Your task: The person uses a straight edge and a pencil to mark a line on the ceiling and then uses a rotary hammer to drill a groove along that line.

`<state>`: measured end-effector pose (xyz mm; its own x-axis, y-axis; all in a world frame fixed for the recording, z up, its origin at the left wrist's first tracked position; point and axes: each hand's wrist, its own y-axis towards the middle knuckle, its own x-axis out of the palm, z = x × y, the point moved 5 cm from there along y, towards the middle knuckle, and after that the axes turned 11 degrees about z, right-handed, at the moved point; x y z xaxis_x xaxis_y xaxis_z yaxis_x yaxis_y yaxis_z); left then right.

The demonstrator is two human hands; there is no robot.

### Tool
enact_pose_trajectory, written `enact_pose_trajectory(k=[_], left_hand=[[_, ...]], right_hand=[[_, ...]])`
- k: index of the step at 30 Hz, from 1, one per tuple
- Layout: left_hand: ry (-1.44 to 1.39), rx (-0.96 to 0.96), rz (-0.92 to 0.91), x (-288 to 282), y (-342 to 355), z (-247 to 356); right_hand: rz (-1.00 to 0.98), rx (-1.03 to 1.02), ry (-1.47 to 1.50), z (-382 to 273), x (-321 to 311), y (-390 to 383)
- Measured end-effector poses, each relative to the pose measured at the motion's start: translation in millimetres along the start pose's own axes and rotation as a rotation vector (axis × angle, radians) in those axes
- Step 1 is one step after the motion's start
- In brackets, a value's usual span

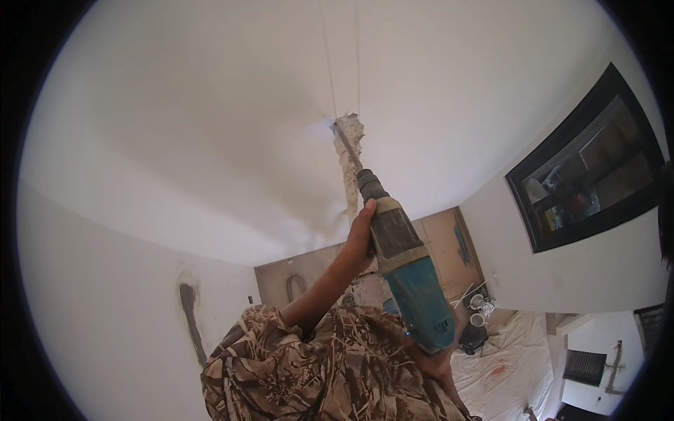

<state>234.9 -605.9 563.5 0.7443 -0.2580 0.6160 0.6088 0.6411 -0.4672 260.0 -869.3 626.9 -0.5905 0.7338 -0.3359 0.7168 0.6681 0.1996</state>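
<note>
A teal and dark grey rotary hammer points up and away from me at a white plastered surface. My left hand grips its front housing from the left, with the thumb along the collar. My right hand is closed at the rear end, its fingers largely hidden behind the tool. The chisel bit reaches to the top end of a rough chipped channel, where bare pale masonry shows. Two thin parallel lines run on upward from that end.
A black-framed window is in the right wall. On the left wall lies a dark patched groove. A stained pale sheet covers the floor at lower right, beside buckets and a dark bag-like bundle.
</note>
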Motion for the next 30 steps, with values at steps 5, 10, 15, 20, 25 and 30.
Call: enact_pose_trajectory(k=[5,10,15,20,25,30], left_hand=[[-0.072,-0.045,-0.109,-11.5,17.6,17.2],[-0.073,-0.065,-0.225,-22.5,11.8,11.1],[-0.101,-0.126,-0.137,-32.3,-11.4,-28.0],[-0.062,-0.206,-0.061,-36.4,-25.9,-67.5],[-0.045,-0.219,-0.024,-43.9,-31.0,-83.4],[-0.075,-0.248,-0.033,-50.6,-24.9,-82.6]], right_hand=[[0.011,0.019,0.069,-19.5,44.0,10.5],[-0.057,0.051,0.108,-20.4,53.4,-14.4],[0.035,0.244,0.174,-13.7,32.9,-45.8],[0.051,0.176,0.136,-15.3,8.9,-62.2],[0.038,0.224,0.145,-11.6,1.9,-67.1],[0.022,0.22,0.164,-0.7,5.3,-61.8]])
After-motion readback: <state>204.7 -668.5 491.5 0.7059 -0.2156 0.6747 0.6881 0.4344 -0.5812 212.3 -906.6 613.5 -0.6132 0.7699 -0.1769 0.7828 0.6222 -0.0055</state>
